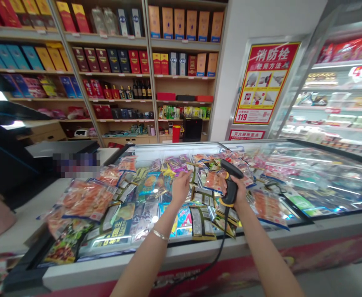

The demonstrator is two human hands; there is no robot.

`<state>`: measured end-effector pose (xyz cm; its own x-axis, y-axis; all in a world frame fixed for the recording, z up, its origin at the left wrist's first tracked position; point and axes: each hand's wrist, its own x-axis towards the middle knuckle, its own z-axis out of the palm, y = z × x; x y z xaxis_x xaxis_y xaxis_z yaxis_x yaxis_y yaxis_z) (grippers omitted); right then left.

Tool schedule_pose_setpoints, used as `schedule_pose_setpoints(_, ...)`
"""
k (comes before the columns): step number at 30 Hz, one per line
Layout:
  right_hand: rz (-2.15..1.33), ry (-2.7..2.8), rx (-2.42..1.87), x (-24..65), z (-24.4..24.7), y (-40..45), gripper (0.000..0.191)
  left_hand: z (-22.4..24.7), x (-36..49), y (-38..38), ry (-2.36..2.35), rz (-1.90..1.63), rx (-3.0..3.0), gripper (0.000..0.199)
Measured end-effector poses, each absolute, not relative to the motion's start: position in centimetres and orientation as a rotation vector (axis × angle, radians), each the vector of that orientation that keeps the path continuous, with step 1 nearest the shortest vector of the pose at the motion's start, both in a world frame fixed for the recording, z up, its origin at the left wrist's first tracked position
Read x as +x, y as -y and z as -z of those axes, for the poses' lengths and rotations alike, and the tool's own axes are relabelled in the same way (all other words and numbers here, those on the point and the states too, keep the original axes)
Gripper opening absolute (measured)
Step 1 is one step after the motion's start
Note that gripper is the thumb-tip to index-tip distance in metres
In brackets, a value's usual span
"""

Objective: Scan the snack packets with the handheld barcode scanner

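My right hand grips a black and yellow barcode scanner by its handle, its head tilted up over the freezer. The scanner's cord runs down past the freezer's front edge. To the left, the bent fingers of my left hand are closed at the edge of a small black-and-gold-edged food packet; the exact grip is hard to see. More packets of that kind lie below and between my hands. Clear bags of orange-pink food are spread over the glass at both sides.
The packets lie on a glass-topped chest freezer. At left stand a counter and a dark monitor-like device. Shelves of boxed bottles line the back wall, beside a red fire-hydrant sign. A lit display fridge stands right.
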<state>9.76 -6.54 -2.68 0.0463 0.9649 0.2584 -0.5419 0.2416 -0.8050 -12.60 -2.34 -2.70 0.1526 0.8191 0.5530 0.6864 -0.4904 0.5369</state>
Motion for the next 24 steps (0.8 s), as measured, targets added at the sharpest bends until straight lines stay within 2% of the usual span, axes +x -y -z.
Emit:
schedule_pose_setpoints(4, -1.340, 0.963, -0.533, 9.8, 2.6, 6.7, 0.025, 2.1, -12.6, 3.2, -1.668, -1.315, 2.293, 0.044)
schedule_pose_setpoints(11, -1.481, 1.081, -0.493, 9.5, 2.5, 7.6, 0.025, 2.6, -12.4, 2.8, -1.546, -1.621, 2.047, 0.058)
schedule_pose_setpoints(24, -1.544, 1.150, -0.469, 9.2, 2.3, 7.7, 0.026, 1.9, -13.1, 2.8, -1.499, -1.944, 1.943, 0.049)
